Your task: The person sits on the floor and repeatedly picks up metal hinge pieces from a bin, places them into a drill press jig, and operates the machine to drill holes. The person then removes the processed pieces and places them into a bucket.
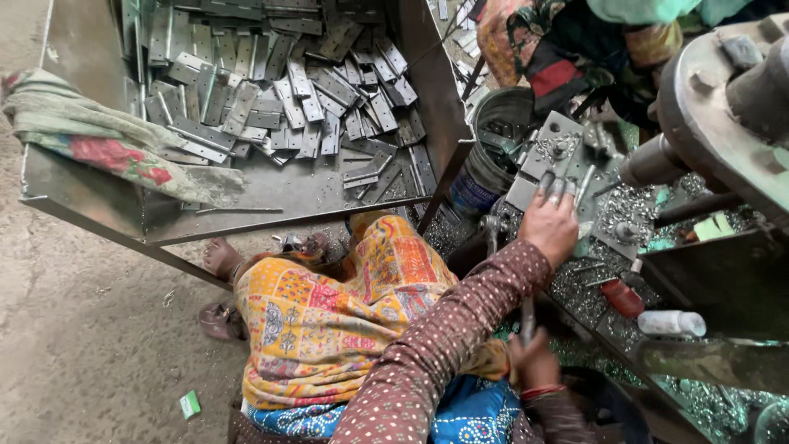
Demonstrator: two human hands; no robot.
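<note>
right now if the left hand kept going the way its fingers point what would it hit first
The left hand already rests on a flat grey metal plate on the machine bed. Its fingers point up and away, so it would likely meet the plate's small bolt first, though depth is hard to judge.

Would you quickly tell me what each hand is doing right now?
Left hand: fingers flat on a metal plate on the machine bed, not gripping.
Right hand: closed around a metal lever.

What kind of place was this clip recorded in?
Most likely a small metalworking shop. A metal tray is heaped with flat punched metal strips, metal shavings litter the machine bed under the left hand, and a heavy machine wheel stands alongside.
</note>
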